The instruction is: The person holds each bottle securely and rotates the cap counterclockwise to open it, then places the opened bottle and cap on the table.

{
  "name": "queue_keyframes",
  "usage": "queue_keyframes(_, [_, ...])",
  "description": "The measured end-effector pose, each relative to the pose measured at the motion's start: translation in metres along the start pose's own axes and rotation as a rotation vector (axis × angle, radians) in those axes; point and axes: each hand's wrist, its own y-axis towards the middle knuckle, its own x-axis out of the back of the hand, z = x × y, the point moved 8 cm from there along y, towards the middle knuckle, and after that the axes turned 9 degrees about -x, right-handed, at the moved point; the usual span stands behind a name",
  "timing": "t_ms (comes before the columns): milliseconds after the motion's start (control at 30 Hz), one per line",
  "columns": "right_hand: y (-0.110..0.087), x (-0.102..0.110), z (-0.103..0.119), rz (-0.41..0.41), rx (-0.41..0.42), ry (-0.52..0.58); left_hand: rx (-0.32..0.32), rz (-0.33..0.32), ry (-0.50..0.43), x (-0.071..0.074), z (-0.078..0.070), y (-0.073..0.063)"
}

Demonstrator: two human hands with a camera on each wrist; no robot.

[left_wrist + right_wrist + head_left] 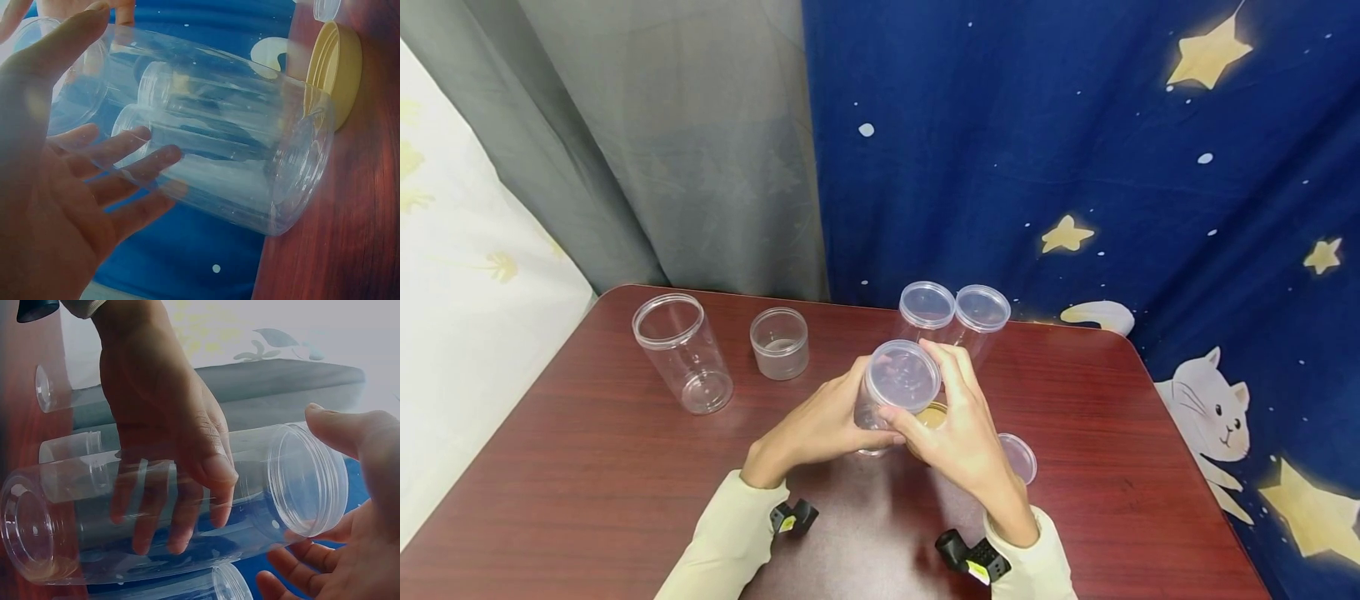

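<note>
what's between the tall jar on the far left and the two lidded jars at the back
In the head view, a short clear jar stands between the tall jar and the two lidded jars.

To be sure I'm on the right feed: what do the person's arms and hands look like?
The left hand and right hand are ungloved. The left sleeve and right sleeve are pale cream, reaching the wrists. Each wrist has a small black camera with a yellow marking.
</note>
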Motion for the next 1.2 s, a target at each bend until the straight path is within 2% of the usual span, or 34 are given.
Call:
queue_keyframes(467, [0.0005,0.0003,-0.0035,0.042,-0.034,0.066,-0.011,-0.008,0.002,0.0002,0.0002,-0.0009])
queue_keyframes(767, [-0.0001,0.0003,-0.0064,0.099,-0.071,0.112,-0.001,-0.004,-0.01,0.0001,0.0015,-0.0012])
queue_keyframes(1200, [0.0009,-0.0003,-0.0074,0.171,-0.074,0.191,-0.001,-0.009,-0.018,0.001,0.0013,-0.0003])
